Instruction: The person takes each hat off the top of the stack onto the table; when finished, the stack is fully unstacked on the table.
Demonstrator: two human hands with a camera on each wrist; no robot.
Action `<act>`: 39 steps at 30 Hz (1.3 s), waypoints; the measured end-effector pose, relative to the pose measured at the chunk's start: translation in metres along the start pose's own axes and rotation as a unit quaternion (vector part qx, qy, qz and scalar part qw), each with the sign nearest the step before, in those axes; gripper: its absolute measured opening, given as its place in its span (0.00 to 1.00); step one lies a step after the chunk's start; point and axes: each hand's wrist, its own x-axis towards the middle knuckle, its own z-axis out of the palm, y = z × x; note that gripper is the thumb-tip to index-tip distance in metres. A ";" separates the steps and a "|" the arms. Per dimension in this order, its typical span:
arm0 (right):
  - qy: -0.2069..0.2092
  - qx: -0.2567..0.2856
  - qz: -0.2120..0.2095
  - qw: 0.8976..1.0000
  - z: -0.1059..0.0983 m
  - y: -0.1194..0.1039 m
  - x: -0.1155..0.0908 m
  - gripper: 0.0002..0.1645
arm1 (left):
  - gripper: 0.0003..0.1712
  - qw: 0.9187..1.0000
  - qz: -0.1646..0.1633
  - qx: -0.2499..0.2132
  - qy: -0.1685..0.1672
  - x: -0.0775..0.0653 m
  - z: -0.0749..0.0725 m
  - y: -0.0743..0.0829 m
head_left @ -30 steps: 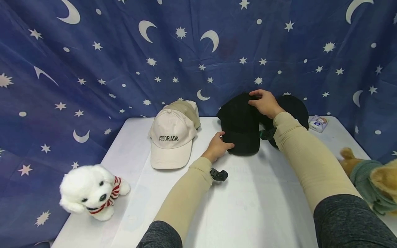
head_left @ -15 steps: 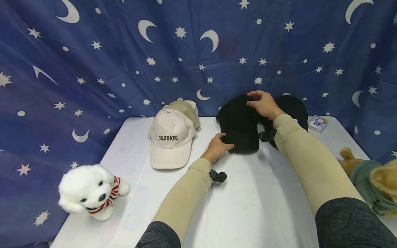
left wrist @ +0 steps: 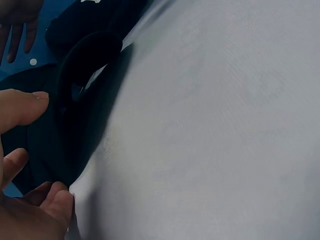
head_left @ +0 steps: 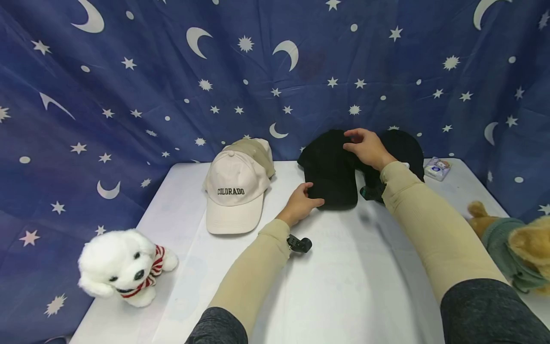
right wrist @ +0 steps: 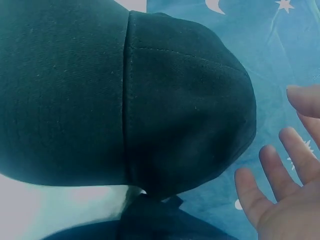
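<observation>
A plain black baseball cap stands near the back of the white table, its brim toward me. My left hand holds the cap's left brim edge. In the left wrist view its curled fingers meet that edge, while the thumb lies over the dark cloth. My right hand hovers at the crown's upper right. Its fingers are spread and stand apart from the crown in the right wrist view. A second black cap sits to the right, partly hidden by my right forearm.
A cream COLORADO cap stands left, with khaki and pale caps behind it. A white toy dog sits at front left. A brown plush toy and a small package are on the right. A starry blue curtain rises behind.
The black cap's brim has shifted slightly back or up. Both hands stay almost in place, the right fingertips a little off the crown. The whole head view has drifted slightly.
</observation>
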 end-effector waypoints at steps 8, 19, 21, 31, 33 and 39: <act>-0.002 -0.006 0.002 1.000 -0.001 0.000 -0.011 0.28 | 0.40 1.000 -0.002 0.001 0.000 -0.009 -0.009 -0.002; -0.025 -0.006 0.002 1.000 -0.004 -0.010 -0.036 0.31 | 0.40 1.000 0.009 0.022 0.005 -0.024 -0.039 -0.001; -0.027 -0.008 -0.002 1.000 -0.003 -0.012 -0.039 0.31 | 0.40 0.999 0.012 0.029 0.006 -0.029 -0.045 0.003; -0.031 -0.007 -0.022 0.999 0.007 -0.017 -0.060 0.31 | 0.41 0.999 0.038 0.038 0.009 -0.051 -0.074 0.008; -0.030 -0.010 -0.033 0.999 0.010 -0.018 -0.064 0.30 | 0.41 0.999 0.038 0.035 0.010 -0.057 -0.081 0.009; -0.030 -0.011 -0.062 0.998 0.018 -0.022 -0.072 0.31 | 0.42 0.998 0.052 0.042 0.020 -0.076 -0.103 0.011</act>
